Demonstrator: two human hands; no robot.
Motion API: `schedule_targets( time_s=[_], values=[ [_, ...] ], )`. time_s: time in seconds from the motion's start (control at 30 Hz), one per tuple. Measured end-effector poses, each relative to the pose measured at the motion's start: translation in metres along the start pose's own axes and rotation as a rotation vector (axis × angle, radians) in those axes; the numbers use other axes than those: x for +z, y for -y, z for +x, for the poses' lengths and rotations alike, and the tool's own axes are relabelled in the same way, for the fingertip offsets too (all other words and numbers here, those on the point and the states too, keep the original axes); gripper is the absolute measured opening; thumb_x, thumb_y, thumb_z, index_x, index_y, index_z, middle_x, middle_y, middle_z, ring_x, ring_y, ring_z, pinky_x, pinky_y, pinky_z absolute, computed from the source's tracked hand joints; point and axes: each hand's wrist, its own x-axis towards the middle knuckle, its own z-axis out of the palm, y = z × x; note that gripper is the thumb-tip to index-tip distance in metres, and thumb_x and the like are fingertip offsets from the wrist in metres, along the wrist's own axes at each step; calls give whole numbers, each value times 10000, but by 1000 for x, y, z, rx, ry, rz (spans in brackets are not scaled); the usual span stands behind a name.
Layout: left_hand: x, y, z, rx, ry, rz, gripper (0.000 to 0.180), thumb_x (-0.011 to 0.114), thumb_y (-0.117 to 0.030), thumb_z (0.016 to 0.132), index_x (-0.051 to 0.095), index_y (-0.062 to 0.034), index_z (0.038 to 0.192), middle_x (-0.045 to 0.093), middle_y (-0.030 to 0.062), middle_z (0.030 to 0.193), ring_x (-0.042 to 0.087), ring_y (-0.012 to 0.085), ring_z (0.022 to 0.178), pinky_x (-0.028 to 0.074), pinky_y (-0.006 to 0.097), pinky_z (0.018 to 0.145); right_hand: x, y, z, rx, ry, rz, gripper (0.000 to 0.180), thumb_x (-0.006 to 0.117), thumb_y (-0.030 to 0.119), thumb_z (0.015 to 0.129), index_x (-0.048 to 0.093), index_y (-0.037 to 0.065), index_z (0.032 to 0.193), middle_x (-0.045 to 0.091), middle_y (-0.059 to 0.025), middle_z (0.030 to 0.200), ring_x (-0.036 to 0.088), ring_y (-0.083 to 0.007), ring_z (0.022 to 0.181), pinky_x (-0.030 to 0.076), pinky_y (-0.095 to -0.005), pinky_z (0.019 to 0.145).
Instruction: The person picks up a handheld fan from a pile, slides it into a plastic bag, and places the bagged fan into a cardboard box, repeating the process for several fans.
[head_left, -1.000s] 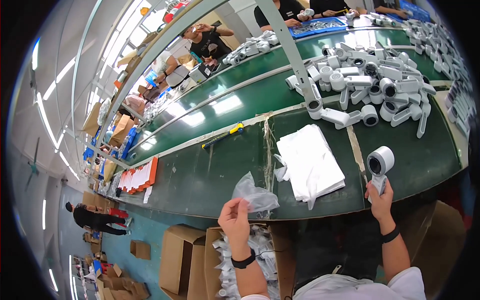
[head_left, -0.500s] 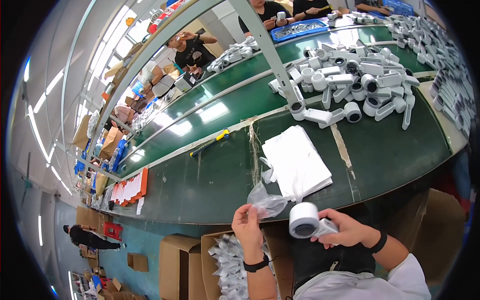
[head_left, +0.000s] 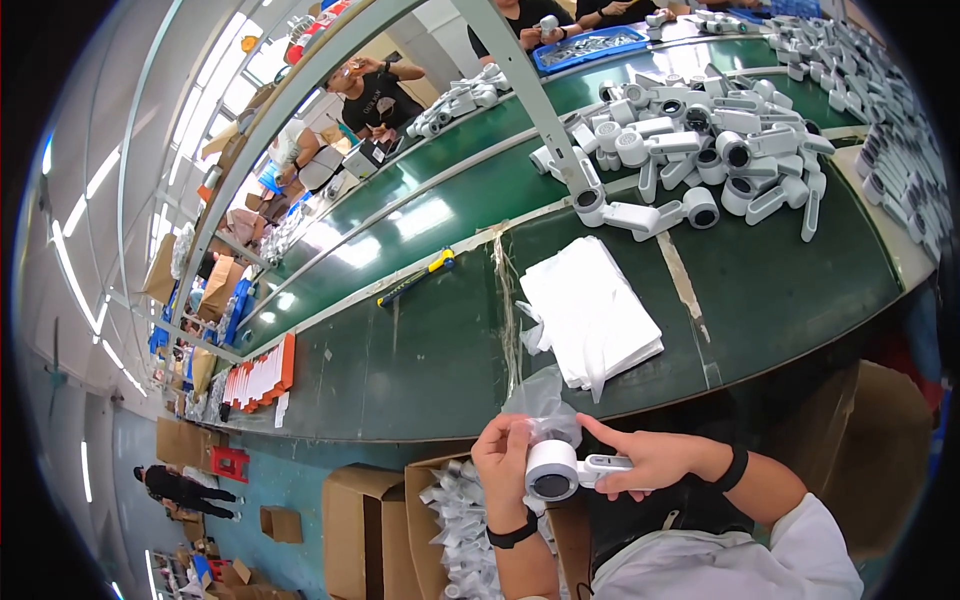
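Observation:
My left hand (head_left: 503, 462) is closed on a transparent plastic bag (head_left: 541, 405), pinching it at the table's near edge. In my right hand (head_left: 645, 462) is a white handheld device (head_left: 552, 468) with a drum-shaped head and a flat handle. Its head, dark on the end face, sits just below the bag and close to my left fingers. My right index finger stretches toward the bag's edge; whether it touches is hard to tell. Beyond the hands lies a stack of white bags or sheets (head_left: 592, 315), with a loose bit of transparent film (head_left: 533, 330) beside it.
A large heap of similar white devices (head_left: 700, 150) covers the table's far right. Left of the stack lies a yellow-and-black hammer-like tool (head_left: 418, 277). Below the table edge, a carton (head_left: 430, 520) holds bagged devices. A metal post (head_left: 530, 95) rises mid-table; other people work beyond.
My right hand has brought the white device leftward to the bag and my left hand. The bag has shifted slightly to the right, and the right index finger is now extended.

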Motion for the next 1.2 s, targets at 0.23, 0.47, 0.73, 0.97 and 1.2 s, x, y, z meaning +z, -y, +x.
schedule_targets(
  time_s=[0.23,0.47,0.73,0.97,1.2],
  values=[
    [-18,-13,-2,139,239,160,99,630,-53,895,642,41,869,600,50,916,536,102,818,421,223,728,0,-6,10,12,-8,108,789,573,294,921,91,184,1536,630,-65,855,566,-127,596,487,-258,559],
    [-2,-16,-8,361,24,403,62,666,-20,856,675,17,905,590,60,879,552,135,774,433,229,681,19,0,19,-61,-213,360,678,544,189,952,176,184,1521,613,-68,846,572,-116,591,481,-248,518],
    [19,-25,-17,963,-12,929,203,731,41,720,694,-26,908,583,85,830,572,254,763,484,339,684,21,5,24,-155,-184,710,711,528,222,976,75,184,1523,644,-110,865,609,-172,583,502,-294,480],
    [18,-17,-34,592,141,506,132,700,29,787,675,11,915,657,126,890,625,217,762,492,280,659,17,-1,31,-295,-314,792,808,534,135,960,-52,172,1516,596,-163,1091,663,-218,702,558,-326,517],
    [23,-16,-46,600,326,488,140,701,19,779,668,1,913,658,136,880,611,223,702,492,279,639,16,3,46,-487,-399,706,736,599,128,929,133,95,1498,585,-115,1100,628,-142,817,558,-299,583]
  ],
)
